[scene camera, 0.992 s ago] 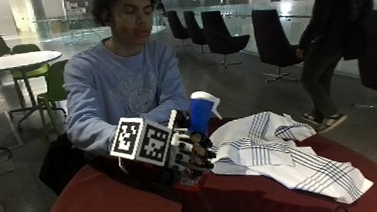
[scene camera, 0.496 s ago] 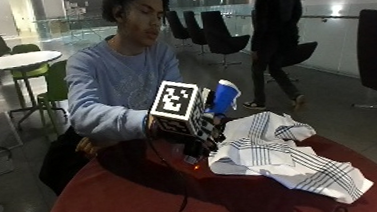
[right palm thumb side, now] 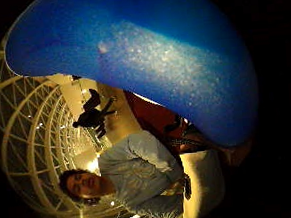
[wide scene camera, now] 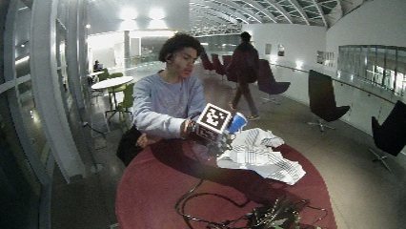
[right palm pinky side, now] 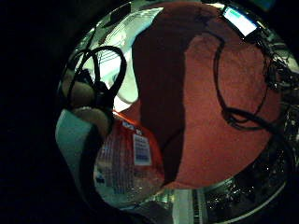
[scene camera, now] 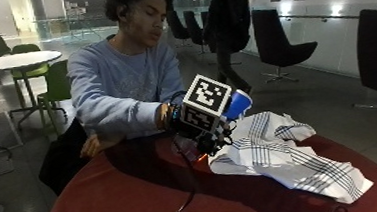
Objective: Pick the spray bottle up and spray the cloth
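Observation:
In the outside view my gloved right hand (scene camera: pixel 200 130) grips the spray bottle, whose blue head (scene camera: pixel 239 104) tilts toward the cloth. The cloth (scene camera: pixel 282 152), white with dark stripes, lies crumpled on the round red table (scene camera: pixel 115 201), and its near edge is right beside my hand. The wide outside view shows the same: hand (wide scene camera: pixel 212 136), blue head (wide scene camera: pixel 238 122), cloth (wide scene camera: pixel 257 155). The blue head (right palm thumb side: pixel 131 55) fills the thumb side palm view. In the little finger side palm view the bottle's orange label (right palm pinky side: pixel 133 156) sits close to the palm, above the red table (right palm pinky side: pixel 233 116) and the cloth (right palm pinky side: pixel 135 32).
The person's bare left hand (scene camera: pixel 96 143) rests at the table's near edge. A tangle of cables (wide scene camera: pixel 254 214) lies at the table's front, and one cable (scene camera: pixel 187 186) runs back to my hand. Chairs and other tables stand behind.
My hand has carried the bottle sideways toward the cloth and tipped its blue head over toward it. The cloth has not moved.

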The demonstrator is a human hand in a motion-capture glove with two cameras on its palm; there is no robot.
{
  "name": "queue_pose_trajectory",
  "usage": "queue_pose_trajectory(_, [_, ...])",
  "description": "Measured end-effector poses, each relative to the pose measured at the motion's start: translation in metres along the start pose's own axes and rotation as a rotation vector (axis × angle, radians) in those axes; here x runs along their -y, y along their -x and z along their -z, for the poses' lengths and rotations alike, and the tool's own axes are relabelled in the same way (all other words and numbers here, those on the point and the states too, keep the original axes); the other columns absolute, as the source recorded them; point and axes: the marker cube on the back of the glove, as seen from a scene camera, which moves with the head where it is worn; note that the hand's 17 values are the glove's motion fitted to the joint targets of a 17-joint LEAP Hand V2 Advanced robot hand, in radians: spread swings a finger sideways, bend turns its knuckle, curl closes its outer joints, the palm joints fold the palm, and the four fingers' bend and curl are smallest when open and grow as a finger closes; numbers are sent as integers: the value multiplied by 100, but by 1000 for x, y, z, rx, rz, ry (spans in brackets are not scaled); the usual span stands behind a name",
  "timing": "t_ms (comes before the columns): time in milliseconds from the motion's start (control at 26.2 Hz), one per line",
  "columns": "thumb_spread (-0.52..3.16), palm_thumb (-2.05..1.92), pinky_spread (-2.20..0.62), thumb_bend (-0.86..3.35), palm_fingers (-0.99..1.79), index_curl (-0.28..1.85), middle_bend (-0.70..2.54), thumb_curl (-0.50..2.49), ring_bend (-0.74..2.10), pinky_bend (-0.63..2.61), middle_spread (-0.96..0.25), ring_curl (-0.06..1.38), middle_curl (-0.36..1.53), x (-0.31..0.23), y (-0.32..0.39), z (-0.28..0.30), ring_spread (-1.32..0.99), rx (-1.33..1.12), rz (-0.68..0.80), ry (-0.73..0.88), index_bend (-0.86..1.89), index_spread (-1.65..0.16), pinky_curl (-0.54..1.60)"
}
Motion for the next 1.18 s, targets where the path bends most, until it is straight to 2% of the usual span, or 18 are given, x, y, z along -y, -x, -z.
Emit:
queue_pose_trajectory(458, [75,96,-1,-3,109,23,24,59,58,41,-8,38,44,8,0,-11,-6,-18,-69,44,9,-22,37])
queue_pose_trajectory(1182, [75,96,-2,-3,110,23,24,61,59,43,-7,39,45,9,1,-17,-5,-30,-86,65,9,-21,38])
